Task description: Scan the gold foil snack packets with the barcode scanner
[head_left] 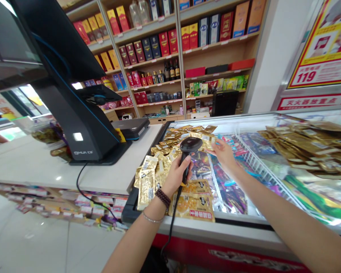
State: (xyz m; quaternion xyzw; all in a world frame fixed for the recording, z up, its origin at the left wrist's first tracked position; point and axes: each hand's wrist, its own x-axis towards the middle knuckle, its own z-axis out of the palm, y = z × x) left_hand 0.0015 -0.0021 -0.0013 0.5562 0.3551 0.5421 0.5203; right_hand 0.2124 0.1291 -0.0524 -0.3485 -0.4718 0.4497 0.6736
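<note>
My left hand (179, 173) is wrapped round the handle of a black barcode scanner (191, 144), its cord hanging down over the freezer's front edge. Just beyond the scanner head, my right hand (224, 152) pinches a gold foil packet (206, 139) by its right end. Many more gold packets (161, 163) lie in a loose heap on the freezer's glass top, under and behind the scanner. Larger gold packets with red lettering (197, 206) lie flat near the front edge, below my left hand.
A chest freezer (244, 223) with a glass top shows wire baskets (255, 167) inside. Another pile of gold packets (312, 148) lies at the right. To the left, a white counter (108, 172) holds a point-of-sale terminal (82, 140) and its cable. Shelves of boxes (156, 45) stand behind.
</note>
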